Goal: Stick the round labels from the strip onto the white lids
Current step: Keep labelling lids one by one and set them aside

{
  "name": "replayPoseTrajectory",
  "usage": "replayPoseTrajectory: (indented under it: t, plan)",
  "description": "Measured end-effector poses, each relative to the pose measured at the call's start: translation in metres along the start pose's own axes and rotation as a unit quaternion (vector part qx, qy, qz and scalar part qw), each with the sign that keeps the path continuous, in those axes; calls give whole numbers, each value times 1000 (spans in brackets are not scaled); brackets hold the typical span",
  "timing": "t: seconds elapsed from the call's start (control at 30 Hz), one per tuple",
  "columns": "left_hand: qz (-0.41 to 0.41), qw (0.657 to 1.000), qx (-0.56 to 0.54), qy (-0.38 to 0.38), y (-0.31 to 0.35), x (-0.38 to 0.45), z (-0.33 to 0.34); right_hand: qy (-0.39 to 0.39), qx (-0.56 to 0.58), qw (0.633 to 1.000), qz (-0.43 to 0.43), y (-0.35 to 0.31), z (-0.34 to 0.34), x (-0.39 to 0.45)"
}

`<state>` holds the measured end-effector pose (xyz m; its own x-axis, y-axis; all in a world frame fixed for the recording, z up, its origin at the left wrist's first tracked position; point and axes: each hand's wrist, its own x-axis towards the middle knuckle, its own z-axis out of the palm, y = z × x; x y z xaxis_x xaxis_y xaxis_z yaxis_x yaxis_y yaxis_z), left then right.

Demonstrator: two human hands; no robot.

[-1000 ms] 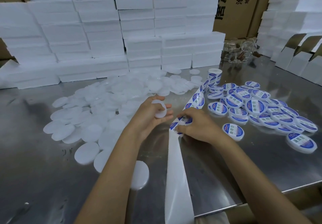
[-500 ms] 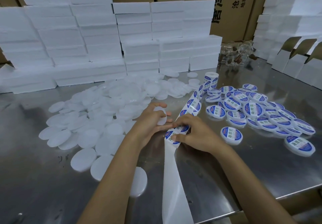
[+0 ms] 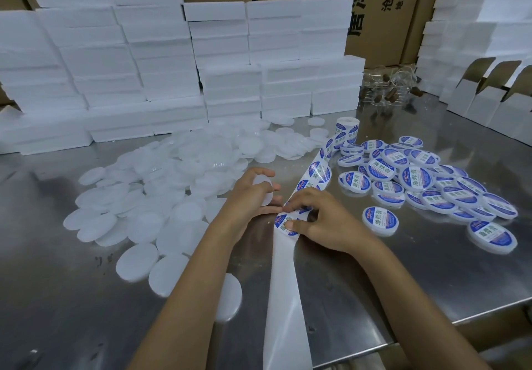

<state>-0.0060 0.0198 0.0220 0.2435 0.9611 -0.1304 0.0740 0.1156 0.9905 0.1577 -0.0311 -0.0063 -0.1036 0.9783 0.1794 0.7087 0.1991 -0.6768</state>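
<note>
- since the earlier frame, both hands had drawn closer over the strip (image 3: 309, 188).
- head view: left hand (image 3: 250, 197) gripped a bare white lid (image 3: 264, 194); right hand (image 3: 319, 220) pinched a label (image 3: 285, 225).
- labelled lids (image 3: 414, 179) lay piled at right, a larger pile of bare lids (image 3: 178, 179) at left; i judged most work remained.

- The labelled lids (image 3: 416, 178) to my right carry three large green characters, 助焊膏, on a white band between blue arcs; the small print beneath is too fine to read
- The same 助焊膏 shows on the lid (image 3: 380, 220) nearest my right hand (image 3: 325, 223)
- The labels on the strip (image 3: 319, 172) seem to bear the same design, though skewed
- The cardboard box (image 3: 383, 10) behind shows black characters: large 唐泽 cut by the frame edge, then 沧州 and 地址 in smaller print
</note>
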Motion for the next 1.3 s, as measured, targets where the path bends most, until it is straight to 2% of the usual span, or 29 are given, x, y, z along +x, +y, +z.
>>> replayPoseTrajectory:
  t: [0.57,0.8,0.93,1.1,1.3]
  plan:
    - [1,1000,4,13,1,-4,5,60,-5,996,67,6,5,-10]
    - [12,1000,9,3,0,-3,8,73,-115,990,35,3,3,-14]
    - [15,1000,0,8,-3,0,7,96,-101,989,48,0,4,-12]
    - [17,1000,-1,24,-4,3,7,131,-29,988,72,2,3,-12]
    - [95,995,-21,33,-2,3,7,161,-13,985,61,-1,3,-16]
